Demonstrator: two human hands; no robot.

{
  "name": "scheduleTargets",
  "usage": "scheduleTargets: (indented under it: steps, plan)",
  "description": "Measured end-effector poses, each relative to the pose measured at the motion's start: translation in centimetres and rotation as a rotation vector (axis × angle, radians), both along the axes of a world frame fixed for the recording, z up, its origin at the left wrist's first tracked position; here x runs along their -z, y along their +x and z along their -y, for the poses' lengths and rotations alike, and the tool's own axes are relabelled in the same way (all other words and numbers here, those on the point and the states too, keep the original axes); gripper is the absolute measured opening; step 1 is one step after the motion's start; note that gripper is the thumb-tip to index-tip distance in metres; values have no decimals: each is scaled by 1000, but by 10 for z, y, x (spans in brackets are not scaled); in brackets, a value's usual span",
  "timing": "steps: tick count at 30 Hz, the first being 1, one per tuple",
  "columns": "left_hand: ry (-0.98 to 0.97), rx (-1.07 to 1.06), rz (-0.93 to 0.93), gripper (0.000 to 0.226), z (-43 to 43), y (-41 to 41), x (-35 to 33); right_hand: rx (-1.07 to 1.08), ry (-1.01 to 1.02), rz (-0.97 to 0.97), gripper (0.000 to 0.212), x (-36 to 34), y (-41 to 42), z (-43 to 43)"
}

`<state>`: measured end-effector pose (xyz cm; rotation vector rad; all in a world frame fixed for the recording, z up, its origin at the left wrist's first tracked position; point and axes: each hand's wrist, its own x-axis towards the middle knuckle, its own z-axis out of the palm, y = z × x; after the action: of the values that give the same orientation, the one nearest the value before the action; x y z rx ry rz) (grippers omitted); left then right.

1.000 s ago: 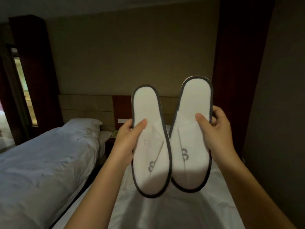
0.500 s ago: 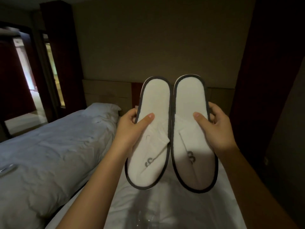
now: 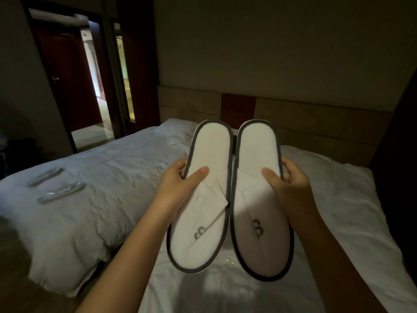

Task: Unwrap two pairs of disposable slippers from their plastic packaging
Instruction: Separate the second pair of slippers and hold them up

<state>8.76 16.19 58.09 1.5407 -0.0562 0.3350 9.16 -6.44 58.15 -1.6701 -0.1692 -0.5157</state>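
While we hold them up over the near bed [image 3: 352, 213], two white slippers with dark grey edging sit side by side, long edges touching along the middle, heels up and toes down. Item one, the left slipper [image 3: 203, 199]: gripped by our left hand [image 3: 180, 188], thumb pressed flat on the insole, the other fingers curled behind the outer rim. Item two, the right slipper [image 3: 259, 199]: gripped by our right hand [image 3: 291, 186] the same way, thumb across the insole, fingers wrapped round the outer edge. Each flattened toe strap carries a grey printed mark. Neither slipper has any wrapping on it. A patch of clear plastic [image 3: 225, 265] glints on the sheet just below the toes. Further left, on the white duvet of the second bed [image 3: 101, 188], lie two long clear plastic packets [image 3: 61, 192], well apart from our hands; we cannot tell what they contain. A wooden headboard [image 3: 304, 123] runs behind both beds.
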Motion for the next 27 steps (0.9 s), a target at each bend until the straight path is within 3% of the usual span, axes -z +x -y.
scheduleTargets:
  steps: [4,8,12,14,17,23,27]
  plan:
    - [97,6,144,64,-54,-3,9,-42,55,13,21,-2,-4,-64]
    - [167,121,160,32,-90,-1,-2,-19,52,37,19,-6,-10,-145]
    - [-99,343,-90,28,-125,-11,-8,82,70,72,25,-9,-15,-213]
    - [-180,413,-111,32,-146,-15,-7,159,10,61,31,-8,-20,-240]
    - [-41,397,24,36,-173,-20,-3,217,-69,14,50,-2,-23,-268]
    - [35,301,75,23,-217,0,-1,-71,135,-157,23,15,-15,-285]
    - [71,284,93,25,-235,27,-1,86,22,-17,28,16,14,-286]
